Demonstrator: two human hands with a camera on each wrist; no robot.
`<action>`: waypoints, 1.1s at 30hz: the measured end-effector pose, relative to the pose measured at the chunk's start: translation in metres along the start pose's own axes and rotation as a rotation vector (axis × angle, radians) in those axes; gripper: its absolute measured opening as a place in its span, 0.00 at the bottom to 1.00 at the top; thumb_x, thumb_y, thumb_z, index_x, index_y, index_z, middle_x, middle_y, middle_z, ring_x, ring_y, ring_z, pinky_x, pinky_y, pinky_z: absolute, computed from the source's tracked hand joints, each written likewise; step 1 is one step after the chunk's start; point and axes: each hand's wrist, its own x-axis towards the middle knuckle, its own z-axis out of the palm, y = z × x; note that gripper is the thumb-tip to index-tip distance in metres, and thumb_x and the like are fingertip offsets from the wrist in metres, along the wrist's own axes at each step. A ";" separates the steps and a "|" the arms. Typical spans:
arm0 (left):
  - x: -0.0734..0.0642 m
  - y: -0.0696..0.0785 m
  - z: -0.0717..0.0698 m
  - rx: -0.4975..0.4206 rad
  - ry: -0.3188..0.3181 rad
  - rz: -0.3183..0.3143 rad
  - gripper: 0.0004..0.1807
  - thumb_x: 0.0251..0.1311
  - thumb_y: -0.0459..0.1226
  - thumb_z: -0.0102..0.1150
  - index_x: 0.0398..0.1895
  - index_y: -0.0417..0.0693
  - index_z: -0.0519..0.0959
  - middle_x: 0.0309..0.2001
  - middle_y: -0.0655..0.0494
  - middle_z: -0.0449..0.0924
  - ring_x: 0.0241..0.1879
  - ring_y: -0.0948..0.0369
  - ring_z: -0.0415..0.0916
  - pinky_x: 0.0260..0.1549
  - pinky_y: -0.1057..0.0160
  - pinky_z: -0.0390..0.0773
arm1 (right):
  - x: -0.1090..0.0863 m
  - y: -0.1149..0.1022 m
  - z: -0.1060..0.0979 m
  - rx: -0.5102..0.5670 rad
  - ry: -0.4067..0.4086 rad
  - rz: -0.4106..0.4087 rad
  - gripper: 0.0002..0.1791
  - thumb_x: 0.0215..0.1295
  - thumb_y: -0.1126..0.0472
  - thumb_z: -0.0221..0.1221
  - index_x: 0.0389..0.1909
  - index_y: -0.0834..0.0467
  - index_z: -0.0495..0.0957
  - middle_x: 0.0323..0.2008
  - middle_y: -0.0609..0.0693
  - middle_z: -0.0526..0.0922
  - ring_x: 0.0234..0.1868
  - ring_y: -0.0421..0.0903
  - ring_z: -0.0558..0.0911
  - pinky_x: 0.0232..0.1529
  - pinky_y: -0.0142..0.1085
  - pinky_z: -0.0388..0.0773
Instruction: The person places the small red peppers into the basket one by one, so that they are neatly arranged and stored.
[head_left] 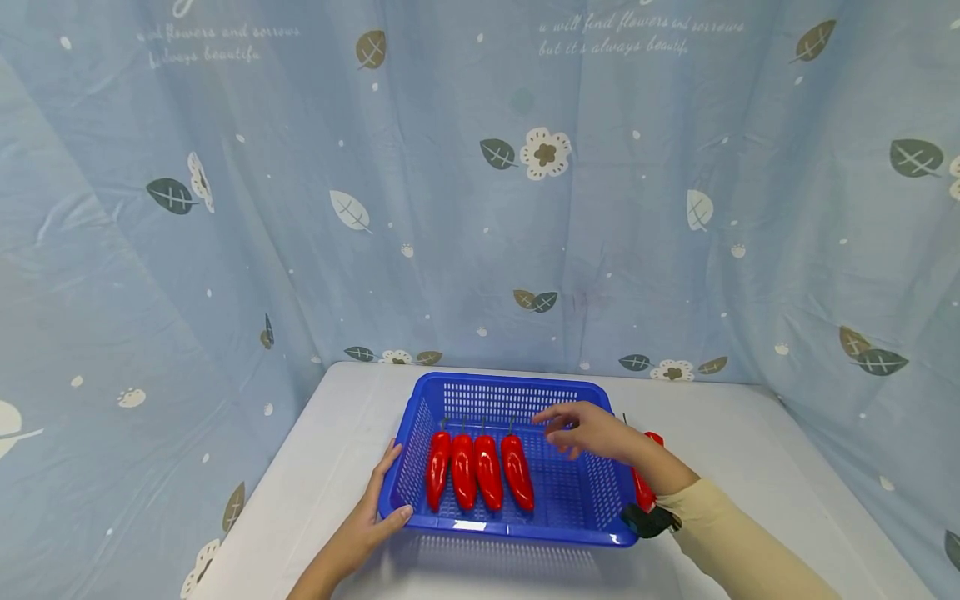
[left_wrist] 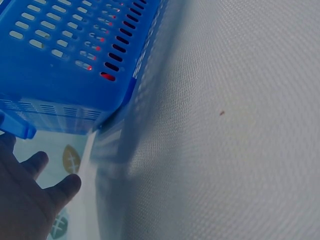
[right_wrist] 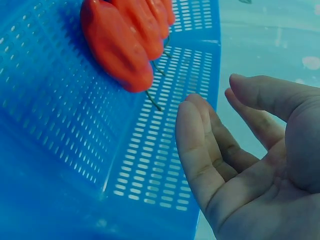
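Several glossy red chili peppers with thin green stems lie side by side in the left and middle of a blue perforated plastic basket. My left hand holds the basket at its near left corner, thumb on the rim and fingers along the outer side. In the left wrist view, spread fingers show below the rim. My right hand hovers over the basket's right part, fingers loosely bent and holding nothing. Its fingertips are apart from the nearest pepper in the right wrist view.
More red pepper shows on the table just right of the basket, partly hidden behind the right forearm. A dark band is on the right wrist. The white table backs onto a blue patterned curtain.
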 end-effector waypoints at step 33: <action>-0.001 0.000 -0.001 -0.015 -0.005 -0.017 0.48 0.64 0.42 0.60 0.82 0.64 0.43 0.82 0.43 0.28 0.78 0.32 0.30 0.64 0.24 0.44 | -0.026 0.013 -0.020 0.006 0.067 0.036 0.20 0.71 0.61 0.62 0.62 0.58 0.80 0.47 0.57 0.84 0.40 0.56 0.84 0.36 0.43 0.87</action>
